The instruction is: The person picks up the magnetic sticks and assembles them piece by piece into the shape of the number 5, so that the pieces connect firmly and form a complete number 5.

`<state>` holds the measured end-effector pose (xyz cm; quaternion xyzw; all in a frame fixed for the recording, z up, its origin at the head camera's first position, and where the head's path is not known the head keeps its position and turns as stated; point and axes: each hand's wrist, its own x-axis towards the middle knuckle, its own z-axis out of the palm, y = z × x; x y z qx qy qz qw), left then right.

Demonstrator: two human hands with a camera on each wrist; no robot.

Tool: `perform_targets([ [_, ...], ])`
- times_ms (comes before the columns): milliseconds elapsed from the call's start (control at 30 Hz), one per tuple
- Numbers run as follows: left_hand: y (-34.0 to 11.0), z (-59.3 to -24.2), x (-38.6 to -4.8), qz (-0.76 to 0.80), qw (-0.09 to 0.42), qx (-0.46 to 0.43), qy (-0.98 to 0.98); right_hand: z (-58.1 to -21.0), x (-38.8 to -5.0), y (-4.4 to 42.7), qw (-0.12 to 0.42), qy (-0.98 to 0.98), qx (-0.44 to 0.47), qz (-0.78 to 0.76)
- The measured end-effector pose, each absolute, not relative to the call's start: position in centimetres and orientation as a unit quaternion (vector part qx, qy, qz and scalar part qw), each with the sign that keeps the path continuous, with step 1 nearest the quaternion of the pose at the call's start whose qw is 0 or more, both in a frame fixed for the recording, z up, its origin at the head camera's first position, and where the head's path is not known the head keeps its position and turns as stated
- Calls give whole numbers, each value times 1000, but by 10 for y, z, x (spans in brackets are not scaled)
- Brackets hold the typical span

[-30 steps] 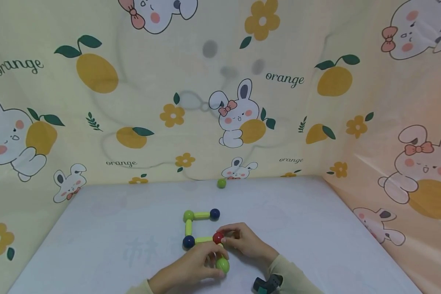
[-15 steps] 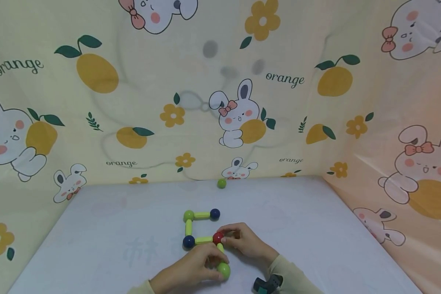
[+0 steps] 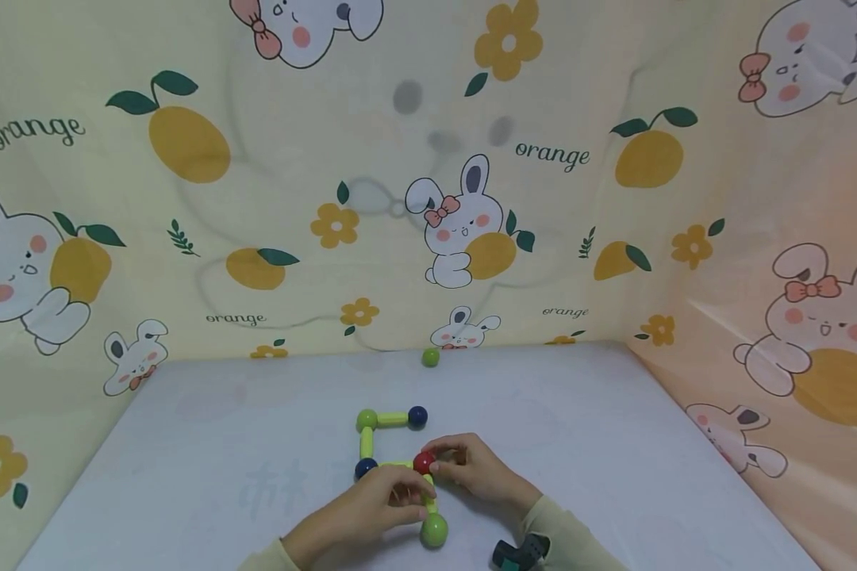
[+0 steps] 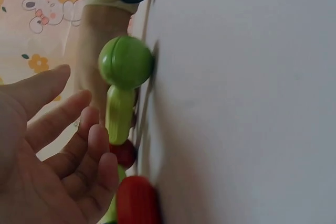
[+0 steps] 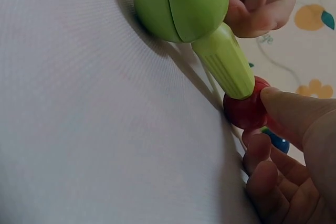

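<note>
Ball-and-rod magnetic building pieces form a joined chain shaped like an S on the table. My right hand (image 3: pixel 482 473) pinches the red ball (image 3: pixel 424 462) between thumb and fingers. From that ball a yellow-green rod (image 5: pixel 226 62) runs toward me to a large green ball (image 3: pixel 434 531). My left hand (image 3: pixel 371 507) hovers beside this rod and ball, fingers loosely bent and apart from the green ball in the left wrist view. Farther along the chain are a dark blue ball (image 3: pixel 365 468), partly behind the left hand, another green ball (image 3: pixel 367 419) and a blue end ball (image 3: pixel 417 416).
A loose green ball (image 3: pixel 431 357) lies at the table's far edge by the printed curtain. In the left wrist view a red piece (image 4: pixel 137 200) lies below the left fingers; the left hand hides it from the head view. A dark device (image 3: pixel 520 551) is strapped to the right wrist.
The near green ball has shifted slightly toward me, its rod straightening out from the red ball. My left hand has let go of it and drawn back left. The right hand stays put.
</note>
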<state>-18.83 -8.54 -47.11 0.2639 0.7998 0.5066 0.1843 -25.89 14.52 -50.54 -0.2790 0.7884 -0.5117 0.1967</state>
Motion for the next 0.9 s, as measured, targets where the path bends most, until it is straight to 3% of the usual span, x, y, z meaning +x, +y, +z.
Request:
perform_targets([
  [900, -115, -451, -203, 492, 155, 222, 828, -504, -259, 148, 205, 790, -261, -515],
])
